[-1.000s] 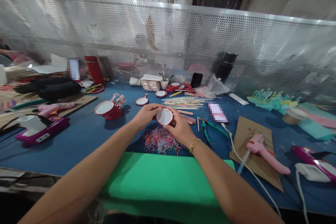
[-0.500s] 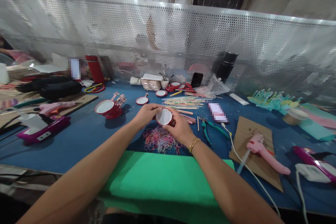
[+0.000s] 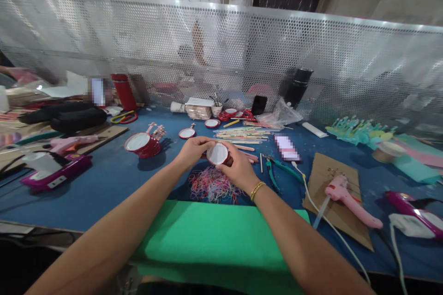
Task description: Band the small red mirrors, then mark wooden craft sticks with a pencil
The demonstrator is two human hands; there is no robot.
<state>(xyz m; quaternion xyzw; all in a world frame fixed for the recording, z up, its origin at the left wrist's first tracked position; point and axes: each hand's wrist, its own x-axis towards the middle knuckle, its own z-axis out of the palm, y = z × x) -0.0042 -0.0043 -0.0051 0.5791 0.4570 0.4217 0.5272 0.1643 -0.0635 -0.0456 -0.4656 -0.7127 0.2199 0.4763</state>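
A small round red-rimmed disc (image 3: 218,154) with a pale, shiny face is held up in front of me, its face turned towards the camera. My right hand (image 3: 239,169) wraps round its right side, thumb at the lower edge. At the upper left edge, the closed fingers of my left hand (image 3: 194,151) pinch the rim; their tips are partly hidden. Below both hands lies a tangle of coloured elastic bands or threads (image 3: 216,185). To the left stands a stack of similar red-rimmed discs (image 3: 142,144) with thin stems poking out behind.
Coloured sticks (image 3: 242,134) lie beyond my hands. Green-handled pliers (image 3: 272,175) and a phone (image 3: 287,147) are to the right. A pink glue gun (image 3: 351,200) rests on cardboard (image 3: 316,179), its cable nearby. Green cloth (image 3: 221,235) covers the front edge. A perforated metal screen (image 3: 159,46) closes the back.
The disc has turned very slightly in my fingers. Both hands stay in nearly the same place, and the view has shifted a little.
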